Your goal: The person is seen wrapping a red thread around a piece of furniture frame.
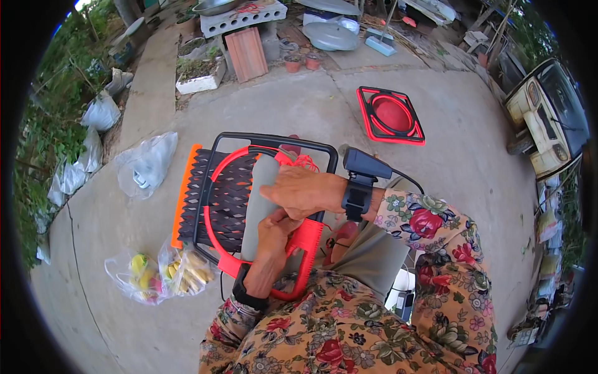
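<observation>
A square frame (277, 136) with a black and red rim and a red-and-black ring inside it lies across my lap. Over its middle, my left hand (272, 235) is closed with its fingertips pinched together. My right hand (305, 189) is closed too, and its fingers meet the left fingertips. Whatever the fingers pinch is hidden. Thin red cord (303, 163) lies loosely tangled just beyond my right hand. Through the ring show my grey trouser leg (262, 181) and a dark woven panel (233, 206) with an orange edge (186, 196).
A similar red-and-black frame (391, 139) lies on the concrete at the right. Clear bags of fruit (187, 269) and a clear plastic bag (149, 161) are on the left. Flowerpots (293, 63) stand ahead; a parked vehicle (545, 118) is far right.
</observation>
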Demonstrator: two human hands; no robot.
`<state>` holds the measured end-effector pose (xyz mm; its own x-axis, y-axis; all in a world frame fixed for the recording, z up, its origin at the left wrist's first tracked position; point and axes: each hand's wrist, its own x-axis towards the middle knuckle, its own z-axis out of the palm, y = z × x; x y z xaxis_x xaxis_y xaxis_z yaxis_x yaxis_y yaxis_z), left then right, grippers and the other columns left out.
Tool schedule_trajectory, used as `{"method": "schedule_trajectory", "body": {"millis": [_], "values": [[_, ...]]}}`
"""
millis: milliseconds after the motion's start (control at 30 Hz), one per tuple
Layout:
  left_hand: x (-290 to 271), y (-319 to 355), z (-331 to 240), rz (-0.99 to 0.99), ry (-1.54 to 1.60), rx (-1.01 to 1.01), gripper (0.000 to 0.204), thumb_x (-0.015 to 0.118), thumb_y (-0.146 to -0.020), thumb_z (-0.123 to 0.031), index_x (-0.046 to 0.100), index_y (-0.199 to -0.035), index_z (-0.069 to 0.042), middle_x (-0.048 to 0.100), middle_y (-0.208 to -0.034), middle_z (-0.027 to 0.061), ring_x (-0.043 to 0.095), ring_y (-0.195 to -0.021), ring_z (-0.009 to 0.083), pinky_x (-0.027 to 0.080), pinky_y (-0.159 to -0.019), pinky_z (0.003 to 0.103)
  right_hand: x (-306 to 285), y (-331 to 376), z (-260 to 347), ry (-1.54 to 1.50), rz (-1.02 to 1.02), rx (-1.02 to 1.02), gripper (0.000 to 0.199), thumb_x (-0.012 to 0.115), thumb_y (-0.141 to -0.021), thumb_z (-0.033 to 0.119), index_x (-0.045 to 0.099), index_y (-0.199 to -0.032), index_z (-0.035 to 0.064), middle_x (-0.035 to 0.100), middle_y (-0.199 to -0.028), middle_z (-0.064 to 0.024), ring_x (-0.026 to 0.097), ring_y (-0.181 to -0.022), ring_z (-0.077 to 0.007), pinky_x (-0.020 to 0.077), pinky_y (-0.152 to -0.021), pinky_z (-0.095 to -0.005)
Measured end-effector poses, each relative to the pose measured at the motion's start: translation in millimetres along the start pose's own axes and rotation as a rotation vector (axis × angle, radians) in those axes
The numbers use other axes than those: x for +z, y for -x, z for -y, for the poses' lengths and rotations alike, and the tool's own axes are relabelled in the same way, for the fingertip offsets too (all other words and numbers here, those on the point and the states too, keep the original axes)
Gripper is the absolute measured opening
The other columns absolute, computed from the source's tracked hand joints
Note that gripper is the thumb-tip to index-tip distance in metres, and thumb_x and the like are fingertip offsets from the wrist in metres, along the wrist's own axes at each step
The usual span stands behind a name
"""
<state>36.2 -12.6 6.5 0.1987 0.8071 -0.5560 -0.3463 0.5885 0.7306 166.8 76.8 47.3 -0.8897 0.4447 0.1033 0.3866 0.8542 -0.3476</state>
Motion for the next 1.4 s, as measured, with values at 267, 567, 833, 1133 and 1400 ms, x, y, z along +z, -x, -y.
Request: {"method": "schedule_trajectory", "body": {"millis": [267,567,833,1133,1400], "values": [[-2.2,-4.2,-3.1,0.186,0.12,-0.147,0.021,0.059,-0.088,-0.007,0.059,-0.108,0.001,0.065,-0.088,0.0065,0.061,-0.058,0.0138,0.039,-0.034,0.028,-1.9,15.9,3.8,-0.177,-0.259,-0.016,0.031,0.061,-0.072,0.003,0.053,-0.102,0.0004,0.059,-0.084,-0.0129,0.055,-0.08,-0.0325,0.0409,-0.079,-0.042],[-10.1,-10.7,0.3,0.224,0.091,-0.116,0.029,0.057,-0.093,-0.015,0.053,-0.117,0.001,0.068,-0.097,0.0159,0.069,-0.07,0.0212,0.044,-0.032,0.028,28.1,117.7,36.2,-0.743,-0.568,0.814,0.022,0.057,-0.084,0.008,0.059,-0.104,0.0,0.061,-0.095,-0.013,0.061,-0.081,-0.0179,0.0492,-0.07,-0.0315],[-4.4,-10.5,-2.0,0.176,0.156,-0.121,0.026,0.063,-0.088,-0.01,0.058,-0.111,0.002,0.067,-0.089,0.01,0.062,-0.06,0.0162,0.04,-0.034,0.028,78.9,78.2,35.9,-1.287,-0.783,0.629,0.022,0.056,-0.091,0.013,0.06,-0.109,0.0009,0.063,-0.091,-0.0037,0.057,-0.073,-0.0101,0.0491,-0.065,-0.0293],[-11.9,-5.2,-1.6,0.167,0.152,-0.073,0.026,0.065,-0.087,-0.01,0.058,-0.109,0.002,0.066,-0.085,0.0084,0.06,-0.053,0.0142,0.039,-0.033,0.026,38.1,113.6,57.9,-0.614,-0.262,0.869,0.023,0.053,-0.085,-0.001,0.058,-0.108,-0.0031,0.061,-0.086,-0.0168,0.058,-0.08,-0.0121,0.0474,-0.073,-0.0286],[-4.6,-4.4,-3.0,0.147,0.149,-0.028,0.028,0.064,-0.088,-0.009,0.055,-0.112,0.0,0.065,-0.08,0.006,0.058,-0.051,0.0122,0.037,-0.033,0.025,-34.1,151.3,97.7,-0.458,-0.695,0.809,0.026,0.062,-0.081,0.006,0.062,-0.106,-0.0006,0.061,-0.108,-0.0135,0.058,-0.099,-0.0256,0.043,-0.089,-0.0343]]}}
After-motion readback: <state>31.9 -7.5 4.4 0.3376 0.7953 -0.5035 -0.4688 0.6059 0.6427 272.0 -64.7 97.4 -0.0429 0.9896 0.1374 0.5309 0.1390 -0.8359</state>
